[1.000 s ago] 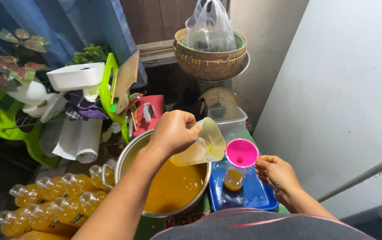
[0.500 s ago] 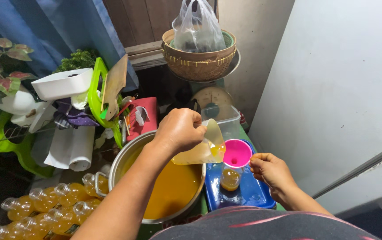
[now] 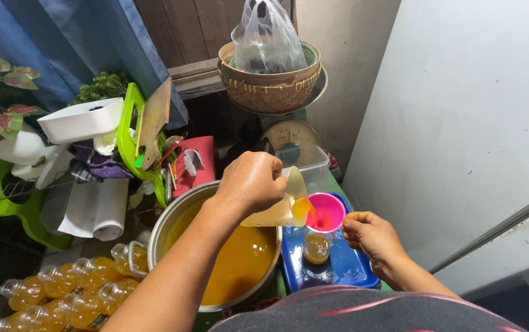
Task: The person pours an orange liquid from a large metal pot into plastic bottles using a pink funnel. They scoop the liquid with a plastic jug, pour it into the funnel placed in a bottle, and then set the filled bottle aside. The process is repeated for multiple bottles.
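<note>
left hand (image 3: 253,182) closed around clear plastic jug (image 3: 283,206), tilted spout-down over pink funnel (image 3: 326,212); orange liquid at the spout lip, touching the funnel's inner wall. funnel seated in neck of small bottle (image 3: 317,248), bottle upright on blue tray (image 3: 350,267), partly filled with orange liquid. right hand (image 3: 369,237) loosely curled, fingers narrow, just beside the funnel rim on its right; contact with rim cannot be told. large steel pot (image 3: 172,224) directly left of tray, touching or nearly so, filled with the same orange liquid. filled bottles (image 3: 61,286) lying in a cluster at lower left, beside the pot handle. behind pot: red box (image 3: 197,163), green cutting board (image 3: 128,126) standing upright, wooden board (image 3: 153,120) leaning against it. woven basket (image 3: 270,83) holding a clear plastic bag (image 3: 267,37) above, on a scale. white wall panel at right.
</note>
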